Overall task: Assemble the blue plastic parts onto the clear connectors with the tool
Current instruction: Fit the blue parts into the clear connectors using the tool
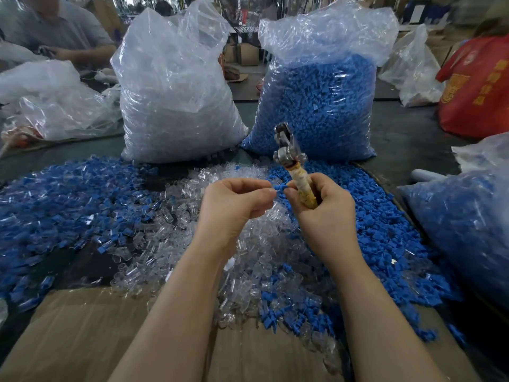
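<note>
Pinching blue part (278, 186) between both hands; right hand (322, 205) grips tool (292, 164).

The dark tabletop (407, 139) is heaped with loose blue parts (68, 194) toward its left and right edges, clear connectors (256, 260) between. Two full bags (176, 106) are stood farther back; cardboard (82, 326) is laid along the near edge.

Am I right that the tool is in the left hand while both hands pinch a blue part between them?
Not quite: the head view shows the tool gripped in the right hand, not the left hand. Both hands do pinch the blue part between them.
</note>
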A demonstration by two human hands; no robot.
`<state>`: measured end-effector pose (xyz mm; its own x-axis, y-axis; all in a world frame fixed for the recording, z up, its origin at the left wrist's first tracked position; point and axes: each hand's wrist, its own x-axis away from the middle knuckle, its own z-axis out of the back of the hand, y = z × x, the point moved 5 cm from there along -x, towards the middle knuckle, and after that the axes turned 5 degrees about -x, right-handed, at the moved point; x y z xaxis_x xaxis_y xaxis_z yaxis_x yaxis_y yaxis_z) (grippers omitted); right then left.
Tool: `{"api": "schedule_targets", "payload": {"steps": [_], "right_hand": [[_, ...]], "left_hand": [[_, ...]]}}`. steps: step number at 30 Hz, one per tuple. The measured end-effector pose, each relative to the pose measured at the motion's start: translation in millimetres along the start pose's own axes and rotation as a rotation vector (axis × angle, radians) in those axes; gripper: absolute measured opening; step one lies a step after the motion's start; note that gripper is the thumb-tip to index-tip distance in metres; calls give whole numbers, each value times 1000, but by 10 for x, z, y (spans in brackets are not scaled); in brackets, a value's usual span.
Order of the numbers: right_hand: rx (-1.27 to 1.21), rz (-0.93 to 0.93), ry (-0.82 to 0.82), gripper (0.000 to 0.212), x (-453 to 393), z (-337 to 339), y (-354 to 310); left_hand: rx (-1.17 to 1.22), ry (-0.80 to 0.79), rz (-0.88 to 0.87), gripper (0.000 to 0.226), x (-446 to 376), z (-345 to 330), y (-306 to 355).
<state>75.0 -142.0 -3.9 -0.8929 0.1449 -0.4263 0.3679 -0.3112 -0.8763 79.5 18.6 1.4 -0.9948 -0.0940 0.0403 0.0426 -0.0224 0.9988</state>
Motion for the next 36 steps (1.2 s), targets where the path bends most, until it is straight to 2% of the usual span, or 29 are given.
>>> {"api": "schedule_targets", "payload": {"steps": [7, 12, 18, 27, 36], "right_hand": [[95, 9, 10, 25, 14, -24, -1], [55, -11, 14, 20, 25, -45, 15], [-62, -60, 34, 13, 2, -29, 67], [-145, -91, -4, 5, -4, -70, 33], [-99, -61, -5, 6, -7, -48, 22]], "left_hand": [[-11, -2, -24, 8, 15, -13, 17], [33, -26, -31, 8, 25, -32, 31], [-11, -82, -108, 26, 45, -70, 64], [11, -12, -90, 18, 19, -38, 27], [-26, -48, -122, 23, 28, -58, 48]]}}
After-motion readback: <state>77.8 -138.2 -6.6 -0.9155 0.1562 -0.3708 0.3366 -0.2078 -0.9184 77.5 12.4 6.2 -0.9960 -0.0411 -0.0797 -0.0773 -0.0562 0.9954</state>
